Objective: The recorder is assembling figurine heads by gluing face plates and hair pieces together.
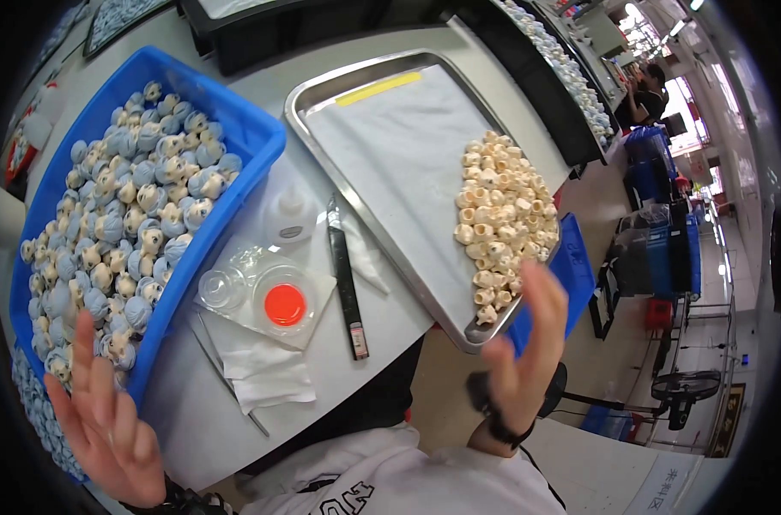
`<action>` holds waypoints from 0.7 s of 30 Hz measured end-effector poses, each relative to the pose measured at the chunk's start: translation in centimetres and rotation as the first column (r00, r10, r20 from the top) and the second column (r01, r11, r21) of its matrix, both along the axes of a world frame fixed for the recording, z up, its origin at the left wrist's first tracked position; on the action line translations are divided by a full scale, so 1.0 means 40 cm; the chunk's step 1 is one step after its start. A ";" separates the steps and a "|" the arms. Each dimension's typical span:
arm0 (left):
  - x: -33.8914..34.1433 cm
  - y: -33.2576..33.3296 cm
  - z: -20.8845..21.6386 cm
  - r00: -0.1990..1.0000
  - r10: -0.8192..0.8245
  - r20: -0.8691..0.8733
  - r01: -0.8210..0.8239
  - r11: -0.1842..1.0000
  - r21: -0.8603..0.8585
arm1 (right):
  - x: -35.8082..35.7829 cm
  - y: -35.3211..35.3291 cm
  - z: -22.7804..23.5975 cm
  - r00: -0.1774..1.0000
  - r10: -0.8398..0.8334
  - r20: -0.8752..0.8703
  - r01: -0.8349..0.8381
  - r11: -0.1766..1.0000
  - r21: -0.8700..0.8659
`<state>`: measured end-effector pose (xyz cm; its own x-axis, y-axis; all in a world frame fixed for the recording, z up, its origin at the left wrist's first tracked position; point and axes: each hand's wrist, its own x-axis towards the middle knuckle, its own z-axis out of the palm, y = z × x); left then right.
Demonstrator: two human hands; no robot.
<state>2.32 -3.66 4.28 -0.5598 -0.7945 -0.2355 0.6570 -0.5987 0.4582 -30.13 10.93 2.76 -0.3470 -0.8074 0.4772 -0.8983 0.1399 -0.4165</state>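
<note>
The left hand (pixel 112 429) is hovering at the near end of a blue basin (pixel 275 137), its fingers loosely spread and apparently holding nothing. Small pale blue and cream pieces (pixel 107 232) are filling that basin. The right hand (pixel 528 360) is hanging by the near right corner of a metal tray (pixel 300 99), thumb and fingers parted, with nothing showing in its grasp; its outline is blurring slightly. Small hollow cream pieces (pixel 506 219) are lying heaped along the tray's right side, on a pale liner (pixel 382 154). Between basin and tray, a white table (pixel 184 421) is holding a translucent bottle (pixel 289 215), a round red-orange dish (pixel 285 305), a long black tool (pixel 346 283), white wipes (pixel 275 378) and a thin rod (pixel 253 418). In the right background, 1 other person (pixel 650 99) is working
</note>
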 end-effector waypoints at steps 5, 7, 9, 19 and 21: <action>-0.038 0.063 -0.040 0.907 0.404 0.115 -0.401 0.915 -0.048 | -0.182 -0.034 -0.025 0.963 -0.030 -0.269 0.099 0.964 0.245; -0.044 0.094 -0.034 0.899 0.412 0.151 -0.410 0.911 -0.046 | -0.230 -0.048 0.005 0.954 0.019 -0.299 0.077 0.948 0.309; -0.042 0.097 -0.011 0.959 0.111 0.262 -0.104 0.994 -0.042 | -0.273 -0.086 0.025 0.945 0.074 -0.320 0.052 0.928 0.368; -0.010 0.133 -0.039 0.923 -0.144 0.356 0.227 0.953 -0.202 | -0.392 -0.191 -0.016 0.976 0.139 -0.168 -0.021 0.826 0.563; -0.009 0.142 -0.030 0.914 -0.125 0.386 0.226 0.947 -0.229 | -0.349 -0.187 0.008 0.970 0.175 -0.170 -0.042 0.805 0.592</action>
<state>1.97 2.03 3.06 -0.6119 -0.7521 -0.2446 0.3104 -0.5129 0.8003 -44.10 3.46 3.08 -0.1878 -0.9813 -0.0430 -0.9771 0.1911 -0.0930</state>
